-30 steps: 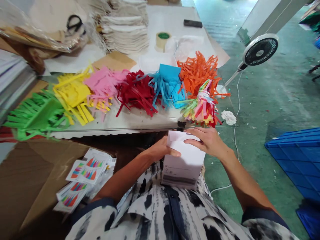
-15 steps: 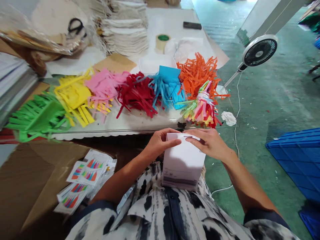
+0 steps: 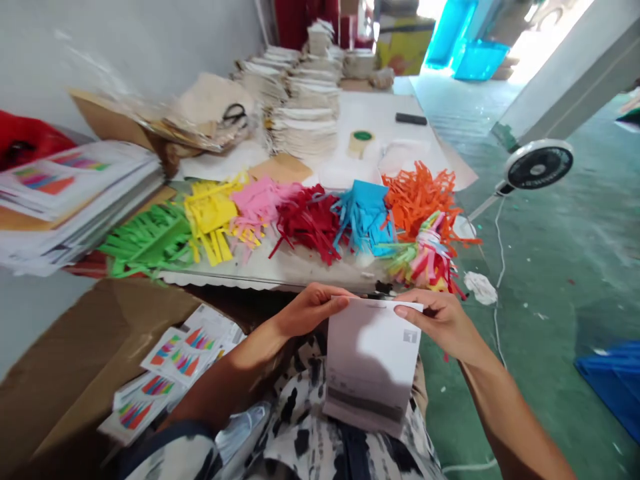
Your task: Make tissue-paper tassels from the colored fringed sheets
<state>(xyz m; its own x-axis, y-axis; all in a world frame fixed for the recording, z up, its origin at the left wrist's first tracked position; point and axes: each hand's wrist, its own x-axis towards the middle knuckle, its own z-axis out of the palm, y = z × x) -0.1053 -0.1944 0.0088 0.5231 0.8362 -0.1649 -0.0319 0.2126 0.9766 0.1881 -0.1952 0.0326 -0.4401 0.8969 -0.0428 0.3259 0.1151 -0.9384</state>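
A white printed card (image 3: 373,360) with a slot near its top edge is stretched between my two hands in front of my shirt. My left hand (image 3: 313,310) pinches its top left corner between thumb and fingers. On the top right corner, my right hand (image 3: 437,320) has a similar pinch, beside a small grey printed square. Beyond the hands, along the table edge, lies a row of fringed paper bundles: green (image 3: 150,237), yellow (image 3: 213,217), pink (image 3: 260,203), dark red (image 3: 310,223), blue (image 3: 367,217) and orange (image 3: 420,197). A tied multicoloured tassel (image 3: 427,253) lies at the right end.
Packets with coloured tassel pictures (image 3: 175,363) lie in a cardboard box (image 3: 65,353) at my left. Farther back are stacked pale bundles (image 3: 305,127), a tape roll (image 3: 361,142) and scissors (image 3: 234,115). A fan (image 3: 537,165) and a blue crate (image 3: 610,380) stand to the right.
My hands have moved apart to the top corners of the card, uncovering its slot and the printed square. The head view has tilted up, showing more of the far table.
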